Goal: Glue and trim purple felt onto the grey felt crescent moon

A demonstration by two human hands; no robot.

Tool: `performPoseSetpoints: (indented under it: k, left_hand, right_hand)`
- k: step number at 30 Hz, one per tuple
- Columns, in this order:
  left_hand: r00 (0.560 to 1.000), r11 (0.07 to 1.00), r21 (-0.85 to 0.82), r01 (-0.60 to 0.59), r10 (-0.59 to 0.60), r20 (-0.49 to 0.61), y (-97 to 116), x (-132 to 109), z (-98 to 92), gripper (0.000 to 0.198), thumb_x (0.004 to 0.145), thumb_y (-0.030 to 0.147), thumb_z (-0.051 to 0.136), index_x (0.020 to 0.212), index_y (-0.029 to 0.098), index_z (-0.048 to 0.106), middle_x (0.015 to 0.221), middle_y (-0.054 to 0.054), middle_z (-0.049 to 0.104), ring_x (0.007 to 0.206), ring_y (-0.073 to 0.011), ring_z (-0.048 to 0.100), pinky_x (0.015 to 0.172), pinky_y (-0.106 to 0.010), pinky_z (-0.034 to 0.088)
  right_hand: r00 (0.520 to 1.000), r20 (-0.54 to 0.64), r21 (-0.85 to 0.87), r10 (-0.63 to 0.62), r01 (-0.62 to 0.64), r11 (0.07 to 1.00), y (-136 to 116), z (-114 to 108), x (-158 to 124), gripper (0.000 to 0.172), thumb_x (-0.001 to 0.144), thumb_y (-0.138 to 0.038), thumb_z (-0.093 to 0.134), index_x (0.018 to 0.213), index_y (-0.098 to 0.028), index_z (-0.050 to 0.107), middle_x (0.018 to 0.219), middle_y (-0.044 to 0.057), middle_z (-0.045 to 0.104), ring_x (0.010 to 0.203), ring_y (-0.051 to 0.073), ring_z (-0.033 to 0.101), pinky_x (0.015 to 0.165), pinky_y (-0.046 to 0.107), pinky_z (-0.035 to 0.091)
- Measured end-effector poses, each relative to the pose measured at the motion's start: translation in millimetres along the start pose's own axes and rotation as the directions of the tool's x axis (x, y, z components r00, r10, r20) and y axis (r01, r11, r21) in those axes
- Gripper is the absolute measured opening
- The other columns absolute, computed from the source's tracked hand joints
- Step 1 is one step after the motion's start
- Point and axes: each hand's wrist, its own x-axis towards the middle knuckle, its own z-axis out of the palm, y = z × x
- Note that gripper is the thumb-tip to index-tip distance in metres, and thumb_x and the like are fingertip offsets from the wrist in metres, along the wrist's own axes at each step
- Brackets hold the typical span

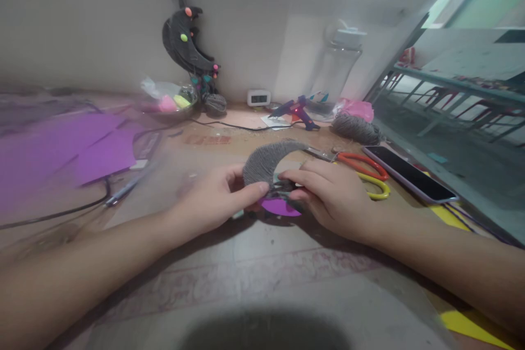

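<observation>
My left hand (217,199) pinches the lower left end of a crescent shape (266,161) wrapped in grey yarn; its bare purple tip (279,206) shows below my fingers. My right hand (328,194) is closed on the same piece from the right, fingers pressing the yarn strand against it. Both hands hold the crescent just above the floor.
Orange-and-yellow scissors (363,172) and a phone (410,180) lie right of my hands. A grey yarn ball (355,128), a glue gun (297,112), a small clock (258,98), a finished dark crescent (184,44) against the wall and a bowl (168,104) sit behind. Purple sheets (82,147) lie left, yellow paper (471,325) lies right.
</observation>
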Motion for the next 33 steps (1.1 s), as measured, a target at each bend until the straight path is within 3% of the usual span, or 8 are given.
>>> performPoseSetpoints:
  k: [7, 24, 33]
  left_hand:
    - [1.0, 1.0, 0.015, 0.01, -0.01, 0.009, -1.7, -0.9, 0.1, 0.019, 0.085, 0.036, 0.063, 0.077, 0.018, 0.062, 0.067, 0.002, 0.064, 0.063, -0.0125, 0.061, 0.058, -0.024, 0.049]
    - [0.999, 0.999, 0.041, 0.026, -0.027, 0.026, -2.8, -0.8, -0.2, 0.022, 0.085, 0.038, 0.063, 0.077, 0.018, 0.062, 0.065, 0.002, 0.063, 0.06, -0.0125, 0.059, 0.054, -0.022, 0.045]
    - [0.999, 0.993, -0.117, -0.024, 0.029, 0.038, -8.3, 5.6, -4.6, 0.023, 0.087, 0.041, 0.062, 0.084, 0.017, 0.06, 0.062, 0.003, 0.063, 0.057, -0.0114, 0.06, 0.056, -0.023, 0.048]
  right_hand:
    - [1.0, -0.002, -0.046, 0.004, -0.004, 0.999, 1.0, 1.3, 2.1, 0.032, 0.101, -0.032, 0.041, 0.099, -0.014, 0.068, 0.083, 0.009, 0.071, 0.072, 0.018, 0.061, 0.065, 0.029, 0.045]
    - [0.999, 0.023, 0.061, 0.034, -0.035, 0.998, 4.7, 6.1, -1.3, 0.029, 0.1, -0.032, 0.044, 0.101, -0.015, 0.068, 0.088, 0.009, 0.072, 0.078, 0.019, 0.064, 0.067, 0.029, 0.046]
    - [0.993, 0.036, 0.142, 0.113, -0.117, 0.983, 6.3, 4.1, -5.7, 0.035, 0.102, -0.039, 0.037, 0.107, -0.016, 0.064, 0.082, 0.006, 0.066, 0.072, 0.017, 0.056, 0.066, 0.028, 0.04]
